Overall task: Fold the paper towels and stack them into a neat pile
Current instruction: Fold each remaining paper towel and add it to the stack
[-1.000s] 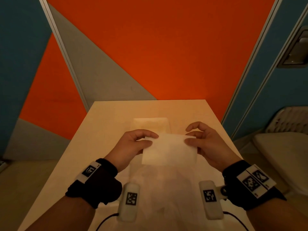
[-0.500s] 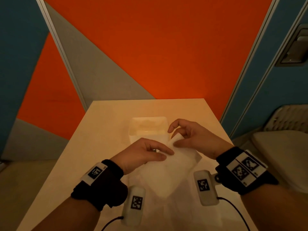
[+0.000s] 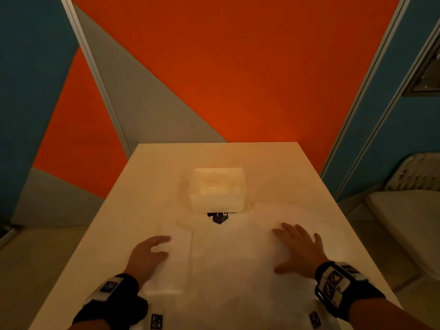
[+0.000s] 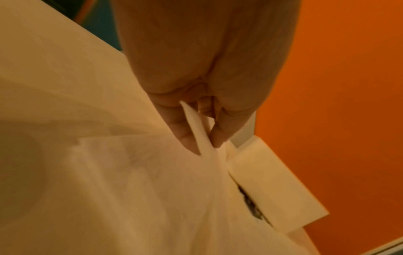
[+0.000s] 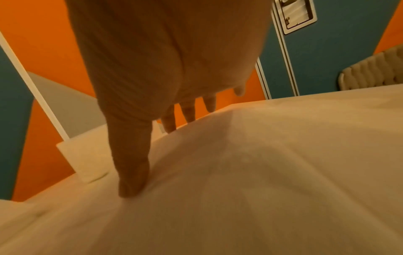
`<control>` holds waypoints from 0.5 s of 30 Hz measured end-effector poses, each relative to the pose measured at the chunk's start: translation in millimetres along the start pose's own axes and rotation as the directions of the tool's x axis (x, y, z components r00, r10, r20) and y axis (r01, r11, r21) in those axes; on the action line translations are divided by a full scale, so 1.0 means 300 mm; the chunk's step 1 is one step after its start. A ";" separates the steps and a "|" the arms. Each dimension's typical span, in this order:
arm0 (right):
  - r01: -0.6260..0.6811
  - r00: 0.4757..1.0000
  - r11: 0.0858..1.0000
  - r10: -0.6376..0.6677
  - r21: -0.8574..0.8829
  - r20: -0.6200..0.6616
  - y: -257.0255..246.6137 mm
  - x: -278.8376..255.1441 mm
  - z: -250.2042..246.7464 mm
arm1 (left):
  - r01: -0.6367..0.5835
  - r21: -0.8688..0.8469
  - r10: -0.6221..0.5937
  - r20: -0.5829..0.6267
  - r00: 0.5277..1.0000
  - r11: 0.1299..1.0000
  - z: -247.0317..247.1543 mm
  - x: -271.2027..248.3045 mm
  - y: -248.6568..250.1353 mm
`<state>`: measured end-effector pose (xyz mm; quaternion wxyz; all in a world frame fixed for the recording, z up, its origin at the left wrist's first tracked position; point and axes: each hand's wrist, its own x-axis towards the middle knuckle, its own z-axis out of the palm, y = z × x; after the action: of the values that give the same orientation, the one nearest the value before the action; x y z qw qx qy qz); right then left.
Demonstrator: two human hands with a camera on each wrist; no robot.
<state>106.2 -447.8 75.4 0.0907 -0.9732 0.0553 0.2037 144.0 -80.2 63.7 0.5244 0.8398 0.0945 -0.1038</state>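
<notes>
On the near left of the cream table (image 3: 142, 186) lies a folded paper towel (image 3: 178, 258), and my left hand (image 3: 160, 246) holds its left edge. The left wrist view shows the left hand (image 4: 205, 145) pinching the folded paper towel (image 4: 197, 124) between thumb and fingertip. A large, loose white sheet (image 3: 233, 265) covers the near middle of the table. My right hand (image 3: 294, 251) rests on its right part, fingers spread and straight. Seen from the right wrist, the right hand (image 5: 148, 160) has its thumb touching the white sheet (image 5: 261, 172).
A white open box (image 3: 217, 190) stands behind the sheet at mid-table, with a small dark item (image 3: 220, 217) at its near side. The white box (image 4: 272, 186) lies just beyond my left fingers. A pale chair (image 3: 409, 210) stands right of the table.
Both hands held the folded towel above the table; now it lies at the near left under my left hand. My right hand has let go and moved right onto the loose sheet.
</notes>
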 end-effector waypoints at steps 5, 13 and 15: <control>-0.002 0.996 0.999 -0.003 -0.048 -0.093 -0.016 -0.034 0.037 | -0.020 0.166 0.017 0.023 1.000 0.986 -0.004 0.020 -0.112; 0.067 0.991 0.998 -0.068 -0.018 -0.117 -0.048 -0.087 0.072 | -0.046 0.245 0.042 0.022 0.999 0.968 0.005 0.039 -0.155; 0.077 0.991 0.997 -0.078 -0.013 -0.109 -0.043 -0.094 0.079 | -0.053 0.251 0.049 0.023 0.999 0.967 0.008 0.045 -0.160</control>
<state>73.2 -428.6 67.4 0.0914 -0.9848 0.0215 0.1465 143.9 -60.9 17.7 0.4171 0.9008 0.0547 -0.1082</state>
